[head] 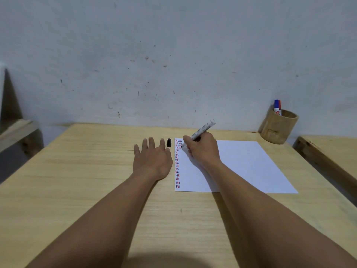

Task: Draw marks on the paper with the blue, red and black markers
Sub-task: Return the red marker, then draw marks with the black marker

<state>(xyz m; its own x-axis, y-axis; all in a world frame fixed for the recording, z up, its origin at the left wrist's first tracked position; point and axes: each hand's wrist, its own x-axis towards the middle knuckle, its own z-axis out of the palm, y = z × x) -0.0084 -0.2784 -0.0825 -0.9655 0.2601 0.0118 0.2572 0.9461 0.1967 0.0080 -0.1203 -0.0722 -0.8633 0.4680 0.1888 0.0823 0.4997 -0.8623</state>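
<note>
Right hand point(202, 149) pinches the black marker point(201, 132) in a writing grip, fingers pressed together round the barrel; tip down on the paper point(241, 165) near its far left corner, barrel tilted up and away to the right. Left hand point(152, 159) lies flat on the tabletop point(96, 171), fingers spread, holding nothing, just beside the paper's left edge and apparently not on the sheet. Black cap point(169, 142) stands on the tabletop between the left fingertips and the paper's far left corner.

A column of short marks point(177, 163) in red, blue and black runs down the left margin; the tip sits at the top of what looks like a second column. The rest of the sheet is blank.

Blue marker point(276, 106) and red marker point(280, 105) stand capped in the wooden cup point(278, 127) at the far right, well apart from the paper.

Judgement: black strokes in hand, early in the page.

To do the step well:
- Keep strokes short and level, matching the first column's length and spacing.
- Rest the heel of the right hand on the blank paper, not on wet ink.
- Nothing pins the sheet; sliding the left hand onto its edge would stop it creeping.
- Lift the tip cleanly between marks to avoid drag lines.
- Mind the loose cap: a nudge could roll it.
</note>
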